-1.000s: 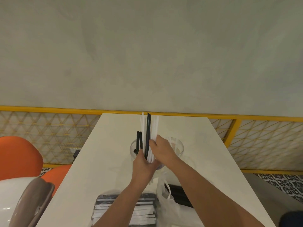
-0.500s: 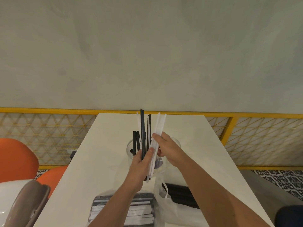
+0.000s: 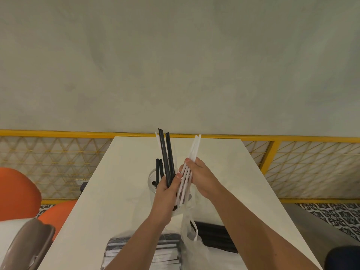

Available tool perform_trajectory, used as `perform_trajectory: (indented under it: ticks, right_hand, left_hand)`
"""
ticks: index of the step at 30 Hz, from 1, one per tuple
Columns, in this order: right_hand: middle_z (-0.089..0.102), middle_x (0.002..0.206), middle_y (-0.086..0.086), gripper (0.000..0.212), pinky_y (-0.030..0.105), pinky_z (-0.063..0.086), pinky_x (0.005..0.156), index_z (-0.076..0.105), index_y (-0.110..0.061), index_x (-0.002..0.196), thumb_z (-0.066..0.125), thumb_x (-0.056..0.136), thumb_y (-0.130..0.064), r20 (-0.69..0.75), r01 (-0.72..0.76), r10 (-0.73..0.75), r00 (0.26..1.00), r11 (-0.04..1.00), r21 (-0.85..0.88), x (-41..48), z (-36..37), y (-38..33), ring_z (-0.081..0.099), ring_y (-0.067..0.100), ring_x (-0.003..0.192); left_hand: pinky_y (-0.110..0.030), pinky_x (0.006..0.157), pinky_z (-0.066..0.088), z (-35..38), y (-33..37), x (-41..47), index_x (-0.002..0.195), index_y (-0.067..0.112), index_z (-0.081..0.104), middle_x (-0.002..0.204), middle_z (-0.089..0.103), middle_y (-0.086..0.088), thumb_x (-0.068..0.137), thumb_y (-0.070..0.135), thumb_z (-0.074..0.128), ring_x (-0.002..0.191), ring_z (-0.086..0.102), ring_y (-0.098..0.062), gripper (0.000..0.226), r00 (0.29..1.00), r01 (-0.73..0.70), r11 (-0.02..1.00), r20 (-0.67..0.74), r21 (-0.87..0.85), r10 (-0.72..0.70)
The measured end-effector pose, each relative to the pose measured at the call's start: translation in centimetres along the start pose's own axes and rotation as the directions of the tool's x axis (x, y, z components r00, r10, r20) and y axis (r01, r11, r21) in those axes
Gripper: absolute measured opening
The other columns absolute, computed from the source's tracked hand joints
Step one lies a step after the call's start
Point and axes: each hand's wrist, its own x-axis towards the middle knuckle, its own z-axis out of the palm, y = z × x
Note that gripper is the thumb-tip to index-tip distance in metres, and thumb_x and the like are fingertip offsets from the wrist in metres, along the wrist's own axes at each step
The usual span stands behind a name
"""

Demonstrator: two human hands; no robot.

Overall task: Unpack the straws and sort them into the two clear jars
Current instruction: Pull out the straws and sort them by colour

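Note:
Above the middle of the white table point(image 3: 120, 191), my left hand point(image 3: 167, 190) grips two long black straws point(image 3: 166, 158) that point up and away. My right hand point(image 3: 198, 178) holds several white straws point(image 3: 191, 154), fanned to the right of the black ones. Just behind my left hand stands a clear jar point(image 3: 153, 180) with two or three black straws point(image 3: 158, 166) in it. My hands hide the second jar. A pack of wrapped straws point(image 3: 167, 252) lies at the table's near edge under my left forearm.
A thin white plastic bag point(image 3: 192, 242) lies near me, with a bundle of black straws point(image 3: 216, 236) to its right. Orange chairs point(image 3: 17, 193) stand at the left. A yellow mesh railing point(image 3: 292, 166) runs behind the table, below a grey wall.
One mixed bunch has split in two: my right hand drew the white straws off to the right, while my left hand kept the black ones. Both hands rose slightly.

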Motion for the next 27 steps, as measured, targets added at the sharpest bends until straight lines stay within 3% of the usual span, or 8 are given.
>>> perform_trajectory:
  ticks: [5,8,10,13,16,20,23,27]
  right_hand:
    - [0.062,0.076,0.007,0.017,0.026,0.055,0.063,0.045,-0.008,0.102,0.034,0.101,-0.021,0.029,0.041,-0.043,0.999,0.997,0.067,0.6,-1.0,-0.8,0.064,0.018,0.065]
    - [0.061,0.073,0.010,0.013,0.029,0.056,0.059,0.043,-0.008,0.103,0.035,0.101,-0.018,0.001,0.082,-0.083,0.997,0.984,0.160,1.0,-1.9,-2.0,0.065,0.021,0.060]
    - [0.061,0.072,0.010,0.012,0.032,0.058,0.062,0.044,-0.008,0.104,0.036,0.101,-0.017,-0.060,0.133,-0.124,0.990,0.973,0.191,1.7,-2.7,-2.8,0.066,0.022,0.060]
    - [0.061,0.071,0.008,0.014,0.030,0.058,0.063,0.046,-0.009,0.098,0.035,0.102,-0.017,-0.173,0.268,-0.239,0.956,0.948,0.174,2.7,-3.6,-3.5,0.067,0.016,0.056]
    - [0.060,0.072,0.006,0.015,0.023,0.056,0.064,0.047,-0.014,0.096,0.034,0.102,-0.018,-0.255,0.327,-0.300,0.919,0.942,0.070,3.6,-3.9,-3.2,0.065,0.013,0.058]
    - [0.061,0.081,0.005,0.016,0.024,0.049,0.072,0.048,-0.011,0.106,0.036,0.101,-0.021,-0.211,0.238,-0.290,0.933,0.941,-0.243,4.3,-3.8,-0.4,0.057,0.015,0.074]
    - [0.057,0.101,0.001,0.023,0.018,0.043,0.073,0.045,-0.015,0.120,0.043,0.098,-0.019,-0.212,0.146,-0.221,0.952,0.935,-0.322,4.1,-3.8,0.8,0.053,0.015,0.093]
    - [0.044,0.118,-0.004,0.044,0.020,0.035,0.090,0.039,-0.016,0.133,0.055,0.093,-0.018,-0.292,0.258,-0.390,0.873,0.878,-0.404,3.9,-3.5,-0.2,0.043,0.008,0.110]
  left_hand:
    - [-0.017,0.051,0.052,0.0,0.1,0.9,0.112,0.020,0.058,0.098,0.070,-0.007,0.096,0.030,0.049,0.077,0.070,-0.015,0.021,0.997,0.041,0.999,-0.064,0.021,-0.039]
    - [-0.016,0.042,0.046,-0.1,0.0,1.2,0.102,0.011,0.054,0.074,0.061,-0.004,0.096,0.027,0.050,0.054,0.060,-0.007,0.017,0.996,0.067,0.996,-0.068,0.050,-0.064]
    - [-0.024,0.044,0.048,-0.2,0.0,1.4,0.101,0.007,0.053,0.065,0.053,-0.008,0.096,0.027,0.050,0.046,0.054,-0.008,0.022,0.994,0.077,0.994,-0.082,0.079,-0.070]
    - [-0.042,0.058,0.057,-0.4,0.1,1.7,0.110,0.002,0.053,0.077,0.056,-0.024,0.095,0.031,0.051,0.058,0.059,-0.027,0.032,0.992,0.096,0.990,-0.091,0.103,-0.087]
    - [-0.022,0.044,0.045,-0.5,0.1,1.8,0.098,0.007,0.054,0.065,0.054,-0.002,0.095,0.027,0.052,0.045,0.052,-0.011,0.020,0.996,0.081,0.995,-0.028,0.056,-0.079]
    - [-0.023,0.044,0.040,-0.6,0.4,1.7,0.088,0.008,0.054,0.060,0.053,0.000,0.094,0.022,0.053,0.045,0.042,-0.014,0.015,0.992,0.088,0.996,0.092,0.006,-0.088]
    - [-0.024,0.047,0.041,-0.7,0.5,1.4,0.081,0.009,0.052,0.058,0.052,0.002,0.095,0.020,0.051,0.045,0.042,-0.014,0.018,0.985,0.084,0.996,0.150,0.014,-0.085]
    - [-0.024,0.050,0.043,-1.3,0.1,1.2,0.086,0.010,0.053,0.060,0.053,0.002,0.095,0.021,0.051,0.047,0.043,-0.013,0.014,0.979,0.098,0.994,0.172,0.046,-0.105]
